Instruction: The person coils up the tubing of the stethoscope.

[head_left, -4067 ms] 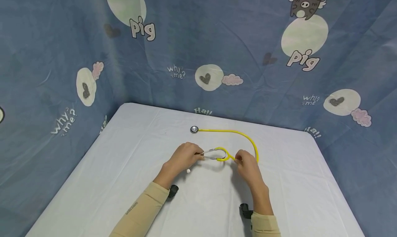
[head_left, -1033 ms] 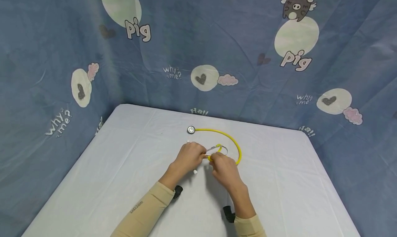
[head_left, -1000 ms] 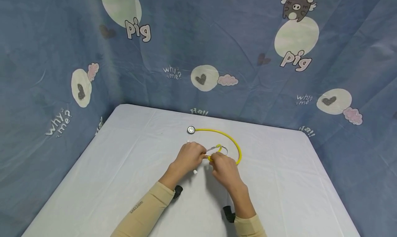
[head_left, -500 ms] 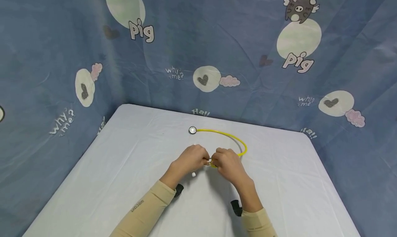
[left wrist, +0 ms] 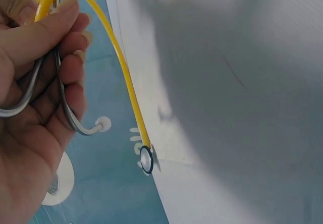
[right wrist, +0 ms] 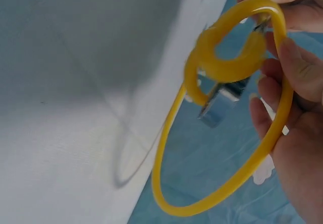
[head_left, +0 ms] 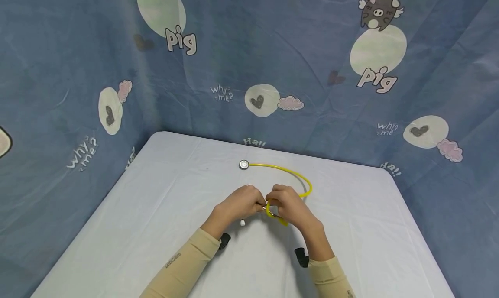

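Note:
Both hands hold a stethoscope with yellow tubing [right wrist: 184, 210] above the table. My left hand [head_left: 242, 202] grips its metal ear tubes [left wrist: 64, 102], and a white ear tip [head_left: 242, 223] sticks out below that hand. Close beside it, my right hand [head_left: 291, 208] pinches the tubing, which curls in a loop around the metal part between the hands. The round chest piece [head_left: 244, 164] lies on the far part of the table, joined to the hands by a curve of tubing. In the left wrist view, fingers wrap one ear tube while the thumb presses near the yellow fork.
A white cloth covers the table [head_left: 187, 176]. Behind it and along the sides hangs a blue printed curtain [head_left: 218, 42]. Black wrist devices [head_left: 301, 257] sit under both forearms.
The hands were apart earlier, with the ear-tube loop stretched between them. The right hand has since come in beside the left, and the yellow fork is now folded over between them. The chest piece stays put.

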A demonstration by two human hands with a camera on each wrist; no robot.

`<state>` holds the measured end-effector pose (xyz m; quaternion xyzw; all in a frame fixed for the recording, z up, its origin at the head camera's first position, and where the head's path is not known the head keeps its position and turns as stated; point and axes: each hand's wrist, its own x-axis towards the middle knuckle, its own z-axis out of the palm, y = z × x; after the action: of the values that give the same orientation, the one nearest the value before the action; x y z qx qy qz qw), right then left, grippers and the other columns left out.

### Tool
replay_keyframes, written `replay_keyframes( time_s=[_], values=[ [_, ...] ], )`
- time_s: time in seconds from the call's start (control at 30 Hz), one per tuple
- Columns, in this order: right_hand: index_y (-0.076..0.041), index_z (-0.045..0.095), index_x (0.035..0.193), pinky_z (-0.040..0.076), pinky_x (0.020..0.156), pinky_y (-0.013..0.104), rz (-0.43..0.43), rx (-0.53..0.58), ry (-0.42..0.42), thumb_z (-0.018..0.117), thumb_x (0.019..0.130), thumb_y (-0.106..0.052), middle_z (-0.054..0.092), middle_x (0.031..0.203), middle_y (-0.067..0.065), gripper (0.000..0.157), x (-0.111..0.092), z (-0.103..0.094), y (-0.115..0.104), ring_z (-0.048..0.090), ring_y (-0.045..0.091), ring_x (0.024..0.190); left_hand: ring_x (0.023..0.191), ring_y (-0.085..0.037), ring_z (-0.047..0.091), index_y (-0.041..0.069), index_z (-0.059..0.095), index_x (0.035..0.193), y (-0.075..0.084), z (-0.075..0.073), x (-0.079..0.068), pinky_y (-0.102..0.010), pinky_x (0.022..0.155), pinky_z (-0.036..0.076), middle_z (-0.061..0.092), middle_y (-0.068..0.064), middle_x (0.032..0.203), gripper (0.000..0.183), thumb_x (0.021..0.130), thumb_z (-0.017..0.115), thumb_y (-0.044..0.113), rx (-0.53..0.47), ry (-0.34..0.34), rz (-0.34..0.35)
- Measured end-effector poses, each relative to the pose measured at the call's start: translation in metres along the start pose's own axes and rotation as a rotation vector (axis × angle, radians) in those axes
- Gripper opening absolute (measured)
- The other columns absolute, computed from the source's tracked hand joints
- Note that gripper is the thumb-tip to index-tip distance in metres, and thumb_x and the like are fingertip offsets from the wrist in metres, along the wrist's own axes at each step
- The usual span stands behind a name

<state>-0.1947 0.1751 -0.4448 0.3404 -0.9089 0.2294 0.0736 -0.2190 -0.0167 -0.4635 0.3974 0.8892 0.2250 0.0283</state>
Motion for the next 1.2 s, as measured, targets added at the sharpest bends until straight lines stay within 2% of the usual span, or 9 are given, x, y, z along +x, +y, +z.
replay_keyframes(
  time_s=[0.17,0.3,0.43,0.5,0.6,0.67,0.77,1.1,1.2],
  values=[
    [-0.011,0.080,0.092,0.052,0.072,0.024,0.023,-0.047,0.035,0.076,0.083,-0.002,0.069,0.081,-0.004,0.013,0.000,0.000,0.006,0.063,0.011,0.076,0.059,0.000,0.046,0.016,0.077,0.077,0.000,-0.004,-0.003,-0.018,0.059,0.039,0.062,0.013,0.069,0.015,0.088,0.075,0.025,-0.004,-0.006,0.025],
    [-0.011,0.081,0.093,0.050,0.073,0.025,0.062,-0.015,0.030,0.078,0.082,-0.005,0.072,0.082,-0.004,0.013,-0.001,-0.001,0.011,0.062,0.012,0.076,0.061,0.002,0.050,0.019,0.078,0.080,0.000,-0.006,-0.004,-0.021,0.070,0.047,0.065,0.015,0.072,0.013,0.088,0.075,0.029,-0.012,-0.004,0.036],
    [-0.010,0.080,0.094,0.052,0.072,0.024,0.165,0.076,0.030,0.077,0.083,-0.005,0.075,0.086,-0.003,0.013,-0.003,-0.003,0.018,0.064,0.012,0.081,0.065,0.005,0.054,0.024,0.079,0.086,-0.001,-0.004,-0.006,-0.029,0.091,0.052,0.068,0.017,0.077,0.009,0.087,0.075,0.031,-0.012,0.003,0.039],
    [-0.010,0.080,0.094,0.053,0.073,0.025,0.231,0.121,0.029,0.076,0.084,-0.005,0.075,0.088,-0.003,0.013,-0.005,-0.004,0.022,0.065,0.013,0.084,0.066,0.005,0.056,0.025,0.080,0.088,-0.001,-0.003,-0.006,-0.030,0.093,0.052,0.068,0.018,0.079,0.008,0.088,0.075,0.032,-0.024,0.003,0.042],
    [-0.009,0.080,0.097,0.055,0.076,0.027,0.286,0.177,0.010,0.073,0.087,-0.006,0.076,0.092,-0.002,0.013,-0.007,-0.005,0.028,0.066,0.014,0.088,0.067,0.005,0.056,0.024,0.080,0.091,-0.001,-0.002,-0.007,-0.026,0.086,0.052,0.069,0.017,0.080,0.009,0.089,0.074,0.032,-0.054,0.003,0.050],
    [-0.008,0.079,0.099,0.056,0.077,0.029,0.315,0.218,0.001,0.072,0.088,-0.006,0.076,0.095,0.000,0.014,-0.008,-0.006,0.032,0.068,0.016,0.090,0.068,0.004,0.056,0.024,0.080,0.092,-0.002,-0.003,-0.008,-0.021,0.075,0.051,0.069,0.016,0.081,0.010,0.089,0.073,0.031,-0.081,0.008,0.058],
    [-0.006,0.079,0.101,0.058,0.079,0.031,0.366,0.274,0.016,0.071,0.089,-0.006,0.076,0.098,0.004,0.014,-0.009,-0.007,0.035,0.070,0.018,0.092,0.069,0.003,0.057,0.025,0.080,0.094,-0.002,-0.005,-0.008,-0.018,0.070,0.048,0.069,0.016,0.082,0.011,0.089,0.073,0.032,-0.116,0.028,0.062],
    [-0.010,0.079,0.101,0.058,0.080,0.034,0.450,0.323,0.075,0.069,0.092,-0.014,0.077,0.103,0.008,0.014,-0.016,-0.007,0.040,0.071,0.023,0.100,0.070,0.000,0.055,0.029,0.078,0.098,-0.002,-0.011,-0.011,-0.025,0.074,0.049,0.069,0.019,0.087,0.010,0.092,0.071,0.029,-0.263,0.102,0.065],
    [-0.007,0.078,0.103,0.056,0.072,0.029,0.451,0.349,0.100,0.068,0.092,-0.009,0.077,0.100,0.011,0.015,-0.017,-0.007,0.038,0.072,0.024,0.096,0.073,0.001,0.058,0.028,0.078,0.099,-0.001,-0.012,-0.012,-0.031,0.093,0.051,0.070,0.018,0.090,0.010,0.092,0.072,0.025,-0.322,0.159,0.050]
  ],
)
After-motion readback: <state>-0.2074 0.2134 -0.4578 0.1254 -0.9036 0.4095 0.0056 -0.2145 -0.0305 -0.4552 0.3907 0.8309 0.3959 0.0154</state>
